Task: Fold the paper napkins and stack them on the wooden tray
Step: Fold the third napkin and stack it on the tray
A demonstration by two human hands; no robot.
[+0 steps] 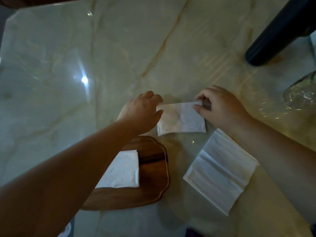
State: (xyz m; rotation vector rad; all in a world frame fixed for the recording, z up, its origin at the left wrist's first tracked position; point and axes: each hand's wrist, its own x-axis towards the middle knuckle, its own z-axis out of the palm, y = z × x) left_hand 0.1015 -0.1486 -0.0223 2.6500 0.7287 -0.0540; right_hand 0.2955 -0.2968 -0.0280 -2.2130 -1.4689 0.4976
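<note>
Broadly, the glossy marble worktop (pixel 119 57) carries a wooden tray (pixel 153 177) with one folded napkin (pixel 123 170) on it, and a spare pile (pixel 220 170) to its right. Beyond them, the left hand (pixel 142 112) and right hand (pixel 222 108) pinch the far corners of a napkin (pixel 181 118): light, limp, likely easy to tear, so best gripped at the edges.

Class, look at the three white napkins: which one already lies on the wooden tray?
The folded napkin nearest the left forearm lies on the wooden tray. The other two rest on the marble table.
</note>
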